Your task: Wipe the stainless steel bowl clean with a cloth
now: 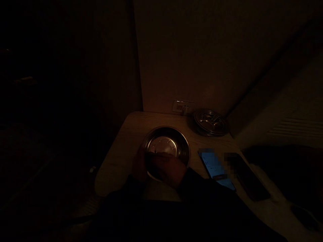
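The room is very dark. A round steel bowl stands on a small pale table. My left hand lies against the bowl's near left rim, fingers curved round it. My right hand reaches over the near rim into the bowl, fingers bent; whether it holds anything is too dark to see. Both wrists are in dark sleeves.
A second steel dish sits at the table's back right, by a wall socket. A lit phone and a dark phone lie to the right of the bowl. The wall stands right behind the table.
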{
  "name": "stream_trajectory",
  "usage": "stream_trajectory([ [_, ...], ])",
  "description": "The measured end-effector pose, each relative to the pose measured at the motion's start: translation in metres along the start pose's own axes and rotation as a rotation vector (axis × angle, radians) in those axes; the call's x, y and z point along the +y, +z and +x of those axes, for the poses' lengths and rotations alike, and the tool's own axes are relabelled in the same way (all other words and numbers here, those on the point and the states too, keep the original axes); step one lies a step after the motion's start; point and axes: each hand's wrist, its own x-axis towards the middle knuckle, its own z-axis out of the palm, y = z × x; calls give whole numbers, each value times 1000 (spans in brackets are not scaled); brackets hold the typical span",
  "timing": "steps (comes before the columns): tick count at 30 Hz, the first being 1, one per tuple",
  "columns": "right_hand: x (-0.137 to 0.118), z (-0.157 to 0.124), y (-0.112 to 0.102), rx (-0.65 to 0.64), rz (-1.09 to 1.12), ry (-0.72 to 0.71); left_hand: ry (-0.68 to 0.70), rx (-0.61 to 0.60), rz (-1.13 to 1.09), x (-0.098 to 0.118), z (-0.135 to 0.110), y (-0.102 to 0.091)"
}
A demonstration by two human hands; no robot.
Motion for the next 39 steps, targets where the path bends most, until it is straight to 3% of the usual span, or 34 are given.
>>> stream_trajectory([
  [5,-6,-30,-7,-164,30,0,2,-142,-50,22,0,-9],
  [10,-5,-13,5,-9,-155,-50,-70,-26,-45,13,0,-2],
  [12,-1,-3,6,63,-192,-42,-35,-41,-38,10,0,-1],
  [17,21,0,-7,154,-230,177,24,-106,-63,19,1,-7],
  [20,22,-9,-8,137,-225,179,53,-101,-66,22,1,-9],
  [24,13,-17,1,25,-146,-41,66,-72,-39,18,1,-7],
  [29,19,-17,1,130,-183,131,68,-83,-82,15,1,-6],
  [34,19,-18,-2,25,-148,-57,50,-70,-70,8,1,-1],
  [37,19,-14,-5,97,-181,96,54,-116,-89,11,2,-1],
  [39,18,-10,-5,105,-187,93,4,-129,-64,16,3,-3],
])
